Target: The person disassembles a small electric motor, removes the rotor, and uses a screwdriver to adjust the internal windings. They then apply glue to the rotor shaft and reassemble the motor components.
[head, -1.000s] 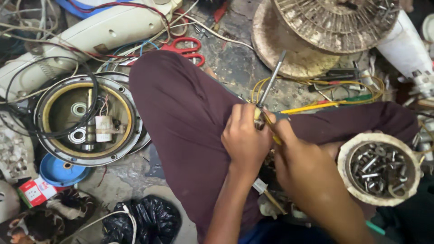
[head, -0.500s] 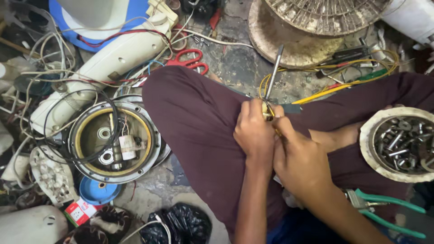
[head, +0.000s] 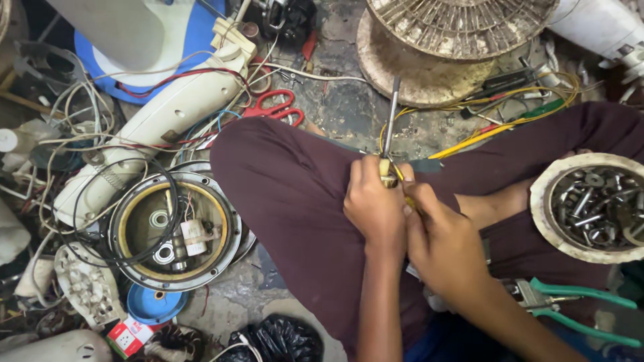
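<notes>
Far left of frame: a tangle of white and black cables [head: 74, 144] lies over a long white plastic housing [head: 157, 124] that runs toward the upper left.
Lower left: a round motor casing [head: 173, 231] sits open on the floor, coil and small parts showing inside; a blue cap [head: 155, 305] lies just below it.
Upper centre-left: red-handled scissors [head: 275, 107] rest on the floor, beside the knee.
Centre: my left hand [head: 374, 204] is closed in a fist around a small brass-coloured part [head: 387, 175], fingers curled tight, on the maroon trouser leg.
Tool: a screwdriver [head: 391, 110] stands out of that part, shaft pointing to the top of the frame.
Centre-right: my right hand [head: 446, 245] touches the left, fingertips pinched at the same part and on yellow wire [head: 469, 142]; what else it grips I cannot tell.
Change: against the views a moment back, the hands keep the same grip and the screwdriver the same lean; only the camera has shifted, so I judge the work on the part unfinished.
Upper right: a dusty fan guard [head: 463, 27] sits on a round base.
Right edge: a bowl of screws [head: 590, 204] rests near the thigh.
Lower right: green-handled pliers [head: 570, 312] lie idle.
</notes>
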